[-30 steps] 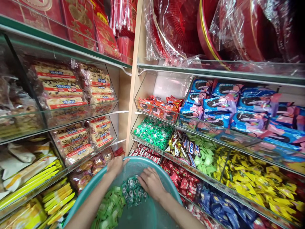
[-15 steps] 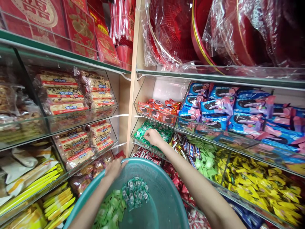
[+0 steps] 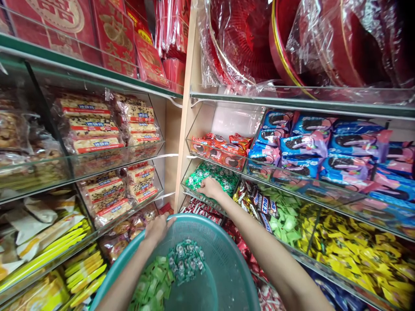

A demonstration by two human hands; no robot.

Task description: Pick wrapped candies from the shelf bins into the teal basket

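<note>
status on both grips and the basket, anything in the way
Left grip on rim of teal basket. Right grip at shelved green-wrapped candies, fingers curled, hold unclear. Basket holds light-green pile and darker pile. Nothing visibly blocking.

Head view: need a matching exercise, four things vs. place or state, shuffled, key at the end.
1. Left hand
2. Right hand
3. Basket
4. Red packets

A. Has two heaps of sweets inside
B. At the shelf compartment of shiny green sweets
C. Upper left of the picture, on the top shelf in view
D. On the basket's rim

Pairs: 1-D, 2-B, 3-A, 4-C
</note>
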